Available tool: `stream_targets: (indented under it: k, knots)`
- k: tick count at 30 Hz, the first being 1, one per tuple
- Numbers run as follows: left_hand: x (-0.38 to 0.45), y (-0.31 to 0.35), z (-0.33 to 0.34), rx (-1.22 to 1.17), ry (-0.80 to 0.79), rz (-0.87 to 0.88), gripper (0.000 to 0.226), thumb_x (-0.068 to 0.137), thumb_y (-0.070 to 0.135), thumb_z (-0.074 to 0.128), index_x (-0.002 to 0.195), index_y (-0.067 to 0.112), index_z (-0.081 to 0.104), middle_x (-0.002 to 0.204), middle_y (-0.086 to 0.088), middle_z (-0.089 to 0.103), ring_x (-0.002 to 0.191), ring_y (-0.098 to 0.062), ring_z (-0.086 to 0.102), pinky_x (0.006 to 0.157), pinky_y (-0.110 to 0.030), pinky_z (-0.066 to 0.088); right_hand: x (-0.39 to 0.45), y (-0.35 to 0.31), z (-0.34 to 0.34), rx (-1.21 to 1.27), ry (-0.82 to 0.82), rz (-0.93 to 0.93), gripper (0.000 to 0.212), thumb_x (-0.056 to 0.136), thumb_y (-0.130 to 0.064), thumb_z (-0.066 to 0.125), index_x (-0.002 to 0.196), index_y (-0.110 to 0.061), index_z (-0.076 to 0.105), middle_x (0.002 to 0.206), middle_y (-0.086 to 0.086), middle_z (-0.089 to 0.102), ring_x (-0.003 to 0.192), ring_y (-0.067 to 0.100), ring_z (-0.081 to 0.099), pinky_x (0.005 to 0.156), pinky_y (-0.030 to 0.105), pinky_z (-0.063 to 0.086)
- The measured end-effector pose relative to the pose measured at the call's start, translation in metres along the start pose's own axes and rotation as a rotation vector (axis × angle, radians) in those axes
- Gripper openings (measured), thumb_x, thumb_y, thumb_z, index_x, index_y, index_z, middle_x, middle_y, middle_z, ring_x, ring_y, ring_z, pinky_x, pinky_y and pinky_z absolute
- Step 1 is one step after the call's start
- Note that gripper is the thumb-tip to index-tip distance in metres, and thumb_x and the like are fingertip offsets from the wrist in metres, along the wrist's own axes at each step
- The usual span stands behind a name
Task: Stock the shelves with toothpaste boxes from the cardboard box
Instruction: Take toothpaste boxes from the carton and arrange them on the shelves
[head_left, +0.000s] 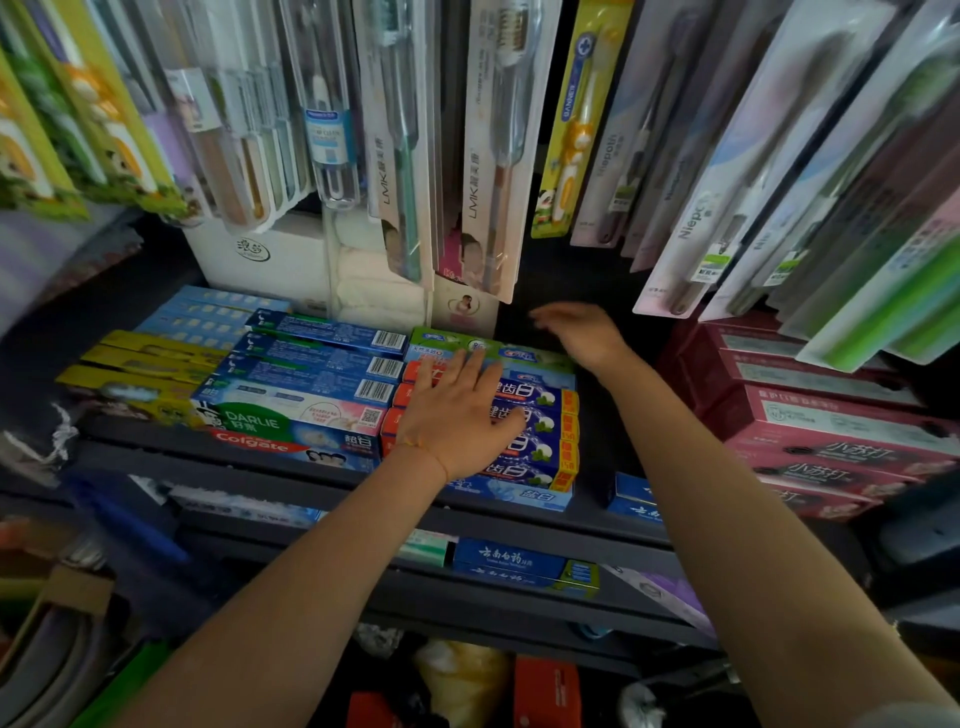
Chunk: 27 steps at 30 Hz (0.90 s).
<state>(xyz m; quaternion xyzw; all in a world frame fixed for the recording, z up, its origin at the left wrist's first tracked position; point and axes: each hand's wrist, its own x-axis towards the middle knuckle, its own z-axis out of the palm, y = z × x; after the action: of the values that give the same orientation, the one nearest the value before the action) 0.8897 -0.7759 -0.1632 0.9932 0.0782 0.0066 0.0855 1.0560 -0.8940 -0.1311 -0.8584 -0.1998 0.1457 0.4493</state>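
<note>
My left hand (457, 410) lies flat with spread fingers on a stack of blue and red toothpaste boxes (540, 431) on the dark shelf (613, 514). Its fingertips reach a green-topped toothpaste box (519, 351) at the back of the stack. My right hand (582, 332) hovers open and empty over a dark gap in the shelf, just right of that stack. Darlie and Colgate boxes (296, 415) lie to the left. Dark red toothpaste boxes (831, 426) are stacked to the right. No cardboard box is clearly in sight.
Packaged toothbrushes (488, 156) hang in rows above the shelf, close over my hands. Yellow boxes (140, 374) sit at far left. A lower shelf holds blue boxes (519, 566). Red and yellow items (545, 691) lie at the bottom.
</note>
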Motion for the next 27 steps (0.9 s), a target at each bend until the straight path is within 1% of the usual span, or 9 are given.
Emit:
stream_targets:
  k: [1,3,4,6,9,14,22,24,27]
  knots:
    - [0.000,0.000,0.000,-0.002,0.005,0.001,0.074,0.096,0.065,0.016,0.158,0.026,0.009,0.167,-0.001,0.001,0.153,-0.017,-0.004,0.122,-0.050,-0.003,0.000,0.007,-0.003,0.050,0.077,0.062,0.030,0.100,-0.014,0.047,0.125,-0.009,0.065,0.124,0.007,0.064,0.102,0.011,0.059,0.075,0.008,0.043]
    - [0.000,-0.001,0.000,-0.002,0.009,0.003,0.074,0.095,0.065,0.015,0.158,0.026,0.009,0.167,0.000,0.001,0.153,-0.017,-0.004,0.122,-0.050,-0.003,-0.003,0.022,-0.001,0.153,0.082,0.224,0.031,0.101,-0.024,0.049,0.124,-0.009,0.064,0.127,0.011,0.063,0.113,0.021,0.059,0.092,0.023,0.044]
    - [0.000,-0.001,0.000,0.001,0.008,0.004,0.074,0.095,0.065,0.015,0.158,0.026,0.008,0.167,0.000,0.001,0.153,-0.017,-0.004,0.122,-0.050,-0.003,-0.006,0.028,0.005,0.255,0.044,0.303,0.034,0.101,-0.030,0.048,0.122,-0.009,0.065,0.126,0.012,0.064,0.113,0.025,0.061,0.099,0.032,0.046]
    - [-0.001,0.000,-0.001,0.007,0.006,0.004,0.074,0.095,0.065,0.015,0.158,0.026,0.008,0.167,0.000,0.001,0.153,-0.017,-0.003,0.123,-0.049,-0.003,-0.012,0.033,0.015,0.448,0.005,0.393,0.039,0.102,-0.039,0.044,0.120,-0.011,0.065,0.115,0.015,0.068,0.102,0.030,0.067,0.099,0.044,0.050]
    - [0.000,0.000,-0.001,0.011,0.011,0.005,0.074,0.095,0.066,0.014,0.158,0.026,0.009,0.167,0.000,0.001,0.153,-0.017,-0.003,0.123,-0.049,-0.003,-0.016,0.031,0.022,0.522,0.013,0.397,0.040,0.102,-0.044,0.041,0.117,-0.017,0.066,0.102,0.013,0.072,0.082,0.026,0.070,0.089,0.043,0.056]
    - [0.000,-0.001,0.001,0.019,0.014,0.008,0.075,0.095,0.066,0.014,0.158,0.026,0.009,0.167,0.000,0.001,0.153,-0.017,-0.003,0.123,-0.050,-0.002,-0.019,0.038,0.023,0.650,0.066,0.391,0.044,0.102,-0.046,0.041,0.122,-0.015,0.064,0.102,0.013,0.071,0.085,0.027,0.071,0.090,0.044,0.055]
    - [0.000,-0.001,0.000,0.028,0.018,0.017,0.075,0.095,0.066,0.012,0.158,0.026,0.009,0.167,-0.001,0.001,0.153,-0.018,-0.003,0.123,-0.051,-0.001,-0.040,0.056,0.035,0.945,0.129,0.311,0.057,0.099,-0.059,0.035,0.142,-0.022,0.046,0.125,0.011,0.064,0.109,0.029,0.067,0.103,0.051,0.046]
    - [0.000,-0.001,0.001,0.031,0.014,0.015,0.074,0.095,0.066,0.012,0.158,0.026,0.008,0.167,-0.001,0.001,0.153,-0.018,-0.003,0.123,-0.051,0.000,-0.049,0.058,0.039,0.965,0.164,0.321,0.057,0.099,-0.060,0.035,0.141,-0.023,0.046,0.123,0.010,0.067,0.107,0.028,0.068,0.102,0.051,0.047]
    - [0.001,0.000,0.000,0.037,0.002,0.012,0.074,0.096,0.066,0.013,0.158,0.026,0.007,0.167,-0.001,0.000,0.153,-0.018,-0.004,0.123,-0.051,-0.001,-0.061,0.061,0.045,0.993,0.152,0.348,0.051,0.097,-0.062,0.037,0.134,-0.028,0.051,0.110,0.009,0.073,0.099,0.029,0.071,0.098,0.053,0.050]
